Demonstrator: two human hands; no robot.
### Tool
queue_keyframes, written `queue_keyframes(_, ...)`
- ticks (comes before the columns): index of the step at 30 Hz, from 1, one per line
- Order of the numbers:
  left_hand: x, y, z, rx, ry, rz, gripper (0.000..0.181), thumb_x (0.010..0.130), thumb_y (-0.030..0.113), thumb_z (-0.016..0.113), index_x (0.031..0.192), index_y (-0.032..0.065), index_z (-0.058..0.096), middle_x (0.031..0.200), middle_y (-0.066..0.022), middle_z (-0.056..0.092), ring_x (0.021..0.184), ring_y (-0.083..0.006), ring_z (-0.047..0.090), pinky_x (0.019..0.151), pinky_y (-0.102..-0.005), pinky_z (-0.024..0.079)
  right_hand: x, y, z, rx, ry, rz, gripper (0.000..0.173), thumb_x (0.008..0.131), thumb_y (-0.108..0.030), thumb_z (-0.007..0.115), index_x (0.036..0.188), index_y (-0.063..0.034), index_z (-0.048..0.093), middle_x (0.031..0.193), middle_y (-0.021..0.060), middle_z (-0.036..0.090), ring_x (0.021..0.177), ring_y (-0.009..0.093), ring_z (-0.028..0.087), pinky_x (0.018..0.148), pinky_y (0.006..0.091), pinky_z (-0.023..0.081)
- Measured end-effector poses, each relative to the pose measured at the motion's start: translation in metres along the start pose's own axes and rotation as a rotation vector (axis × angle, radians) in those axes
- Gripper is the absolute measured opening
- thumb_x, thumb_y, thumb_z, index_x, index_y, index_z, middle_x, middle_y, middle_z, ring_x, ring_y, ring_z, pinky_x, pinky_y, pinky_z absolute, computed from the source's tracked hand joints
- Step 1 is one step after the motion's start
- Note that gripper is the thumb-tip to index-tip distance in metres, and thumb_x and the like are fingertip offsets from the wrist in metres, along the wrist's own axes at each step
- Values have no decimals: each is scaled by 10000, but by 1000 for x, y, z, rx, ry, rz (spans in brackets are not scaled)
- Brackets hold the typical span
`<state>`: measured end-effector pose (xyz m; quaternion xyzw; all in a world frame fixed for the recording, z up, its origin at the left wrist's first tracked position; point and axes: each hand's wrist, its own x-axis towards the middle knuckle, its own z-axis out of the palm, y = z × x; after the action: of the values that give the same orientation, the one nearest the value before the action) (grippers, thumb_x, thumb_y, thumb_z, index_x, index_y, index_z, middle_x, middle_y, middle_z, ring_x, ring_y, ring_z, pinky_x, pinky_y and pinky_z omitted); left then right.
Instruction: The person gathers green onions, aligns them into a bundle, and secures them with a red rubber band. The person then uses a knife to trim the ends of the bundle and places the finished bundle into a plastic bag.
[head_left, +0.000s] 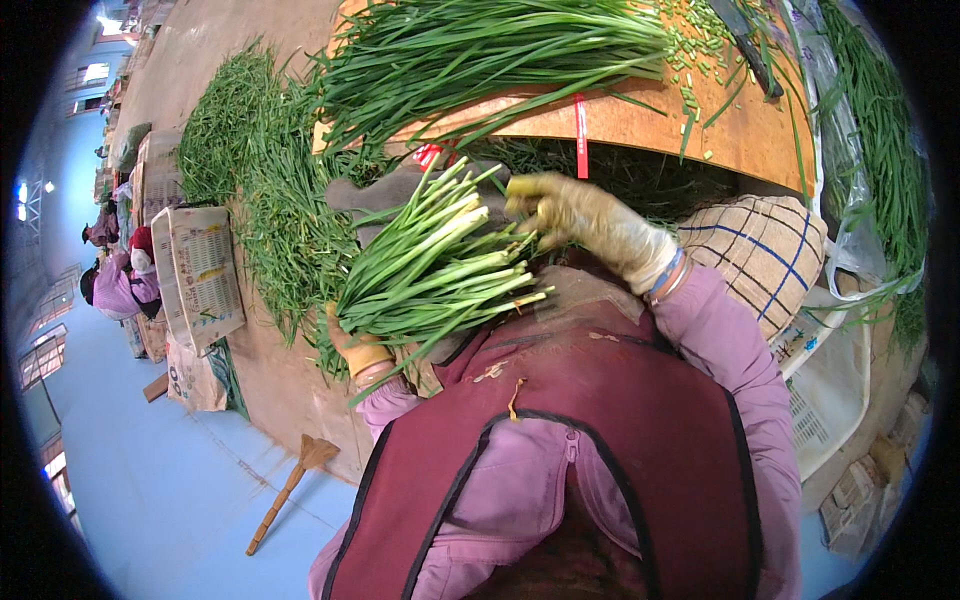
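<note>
My left hand (354, 346), in a yellowish glove, is closed around the leafy side of a bunch of garlic chives (442, 270) above my lap. The pale cut ends of the bunch point right and are uneven. My right hand (559, 210), in a stained glove and slightly blurred, is just beyond these ends with its fingers bent and apart; nothing shows in it. A larger pile of chives (487, 52) lies on a wooden board (622, 120) beyond my hands. Short cut stem pieces (694, 45) and a knife (750, 56) with a dark handle are at the board's right.
Loose green trimmings (277, 202) are heaped at the left. A plastic crate (199, 270) stands past them, and a broom (289, 487) lies on the blue floor. At the right are a checked cloth (757, 247), a white crate (832, 397) and more chives (877, 150). A co-worker (120, 281) is far left.
</note>
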<state>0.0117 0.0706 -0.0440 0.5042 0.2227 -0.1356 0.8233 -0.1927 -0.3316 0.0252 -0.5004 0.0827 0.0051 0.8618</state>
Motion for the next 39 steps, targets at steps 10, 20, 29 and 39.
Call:
queue_keyframes(10,-13,31,52,-46,-95,84,423,991,374,511,1230,34,591,1214,-127,639,1110,-310,579,1003,-471,453,16,-32,10,650,89,48,332,1026,-280,487,1167,-9,614,684,-38,538,486,44,383,441,201,291)
queue_keyframes(20,-36,-7,62,962,25,327,344,992,181,494,1269,-11,564,1154,-151,686,954,-266,681,830,-349,547,-20,-49,-5,-92,251,-29,283,973,-282,585,1049,-28,683,757,2,607,647,68,535,596,212,451)
queue_keyframes(29,-10,-13,40,936,-164,352,337,988,167,490,1258,-20,564,1150,-154,685,945,-285,678,832,-360,546,17,-53,21,-1145,206,-800,500,698,-78,745,1187,-140,656,1181,133,610,1039,349,598,884,445,478)
queue_keyframes(39,-17,-12,27,1010,-223,399,329,983,151,485,1246,-30,564,1146,-157,683,936,-305,676,833,-373,546,-2,-64,4,-248,501,-324,186,906,-168,676,869,15,680,826,55,688,808,110,623,745,277,503)
